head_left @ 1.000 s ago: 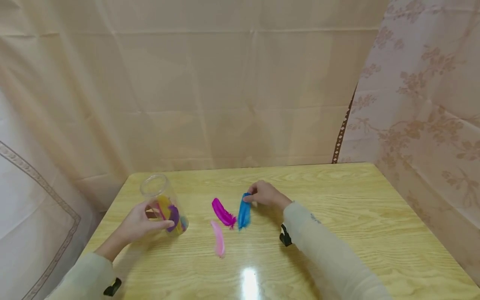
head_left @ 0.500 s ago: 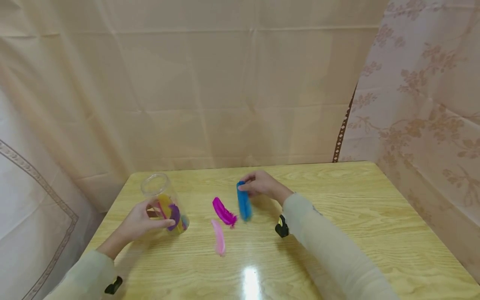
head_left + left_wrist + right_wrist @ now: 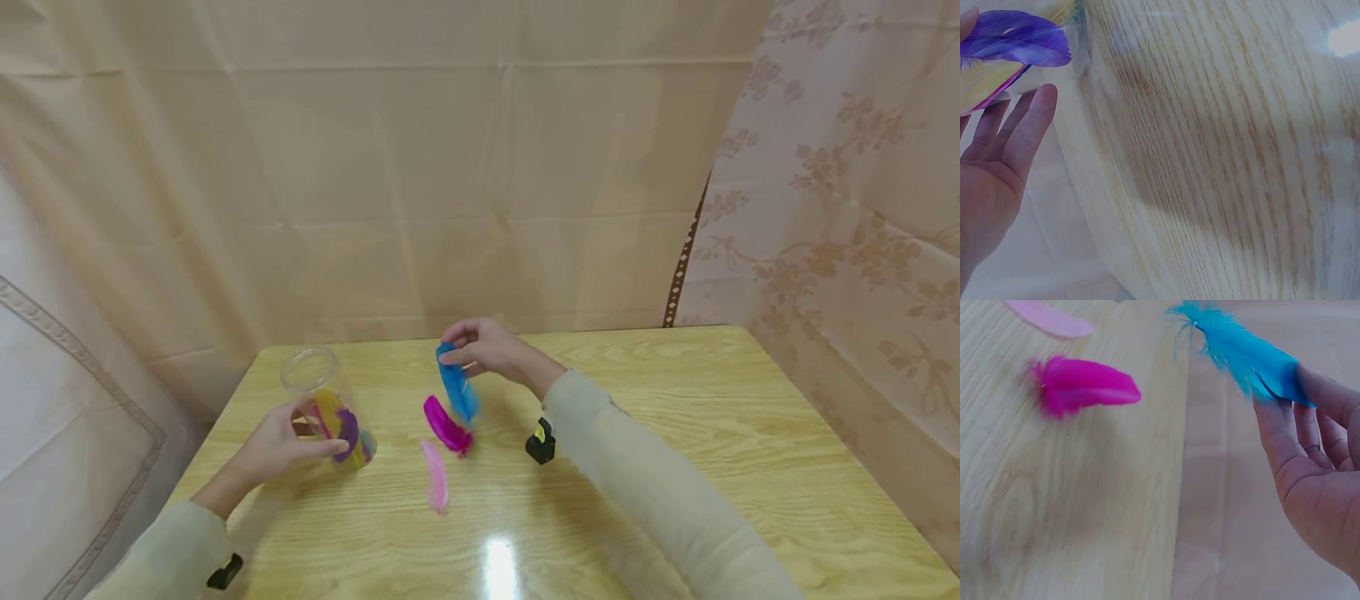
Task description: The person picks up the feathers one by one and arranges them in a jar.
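Observation:
My left hand (image 3: 281,442) grips a clear jar (image 3: 311,371) at the left of the table. Through its wall show several feathers, among them a purple feather (image 3: 1025,40) and a yellow one. My right hand (image 3: 491,350) pinches a blue feather (image 3: 456,383) by its smooth end, between thumb and fingers. The fluffy end hangs down, raised over the table in the right wrist view (image 3: 1222,344). Below it lies a magenta feather (image 3: 447,425), and nearer the front a pale pink feather (image 3: 435,477).
The wooden table (image 3: 675,433) ends at the back against a beige curtain (image 3: 375,208). A flowered cloth (image 3: 862,208) hangs at the right. A bright light reflection lies on the table's front middle.
My right hand has lifted the blue feather and carried it left, from beside the magenta feather to above it. The left hand and the jar stay where they were.

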`<state>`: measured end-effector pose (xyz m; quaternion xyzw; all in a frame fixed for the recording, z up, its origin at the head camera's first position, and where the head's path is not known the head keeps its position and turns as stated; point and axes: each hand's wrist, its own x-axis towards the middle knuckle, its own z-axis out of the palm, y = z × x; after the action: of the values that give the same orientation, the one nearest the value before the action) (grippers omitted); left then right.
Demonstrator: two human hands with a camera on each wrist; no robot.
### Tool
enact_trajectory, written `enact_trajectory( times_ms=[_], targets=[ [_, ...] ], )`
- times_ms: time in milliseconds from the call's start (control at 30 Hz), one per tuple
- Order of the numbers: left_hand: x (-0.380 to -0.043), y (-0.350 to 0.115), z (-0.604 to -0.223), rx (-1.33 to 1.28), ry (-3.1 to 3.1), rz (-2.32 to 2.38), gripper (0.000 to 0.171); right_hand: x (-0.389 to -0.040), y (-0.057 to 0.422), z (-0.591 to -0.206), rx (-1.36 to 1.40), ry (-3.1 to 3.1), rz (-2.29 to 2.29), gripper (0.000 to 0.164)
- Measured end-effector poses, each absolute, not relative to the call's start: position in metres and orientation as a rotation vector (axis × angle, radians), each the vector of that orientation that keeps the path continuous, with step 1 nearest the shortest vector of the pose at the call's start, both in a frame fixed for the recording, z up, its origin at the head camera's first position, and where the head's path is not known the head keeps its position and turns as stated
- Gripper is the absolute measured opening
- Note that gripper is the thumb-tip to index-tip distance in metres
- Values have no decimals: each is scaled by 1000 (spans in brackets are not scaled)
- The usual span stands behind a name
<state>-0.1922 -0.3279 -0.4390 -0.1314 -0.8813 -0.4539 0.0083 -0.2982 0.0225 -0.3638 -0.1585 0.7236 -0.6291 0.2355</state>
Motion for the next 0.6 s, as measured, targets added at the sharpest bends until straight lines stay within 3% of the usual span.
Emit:
enact_trajectory(
  times_ms=[600],
  targets=[
    [-196,-329,-436,-396,-2778,-1390,58,-298,2,-341,-482,1885,-1781,31]
  ],
)
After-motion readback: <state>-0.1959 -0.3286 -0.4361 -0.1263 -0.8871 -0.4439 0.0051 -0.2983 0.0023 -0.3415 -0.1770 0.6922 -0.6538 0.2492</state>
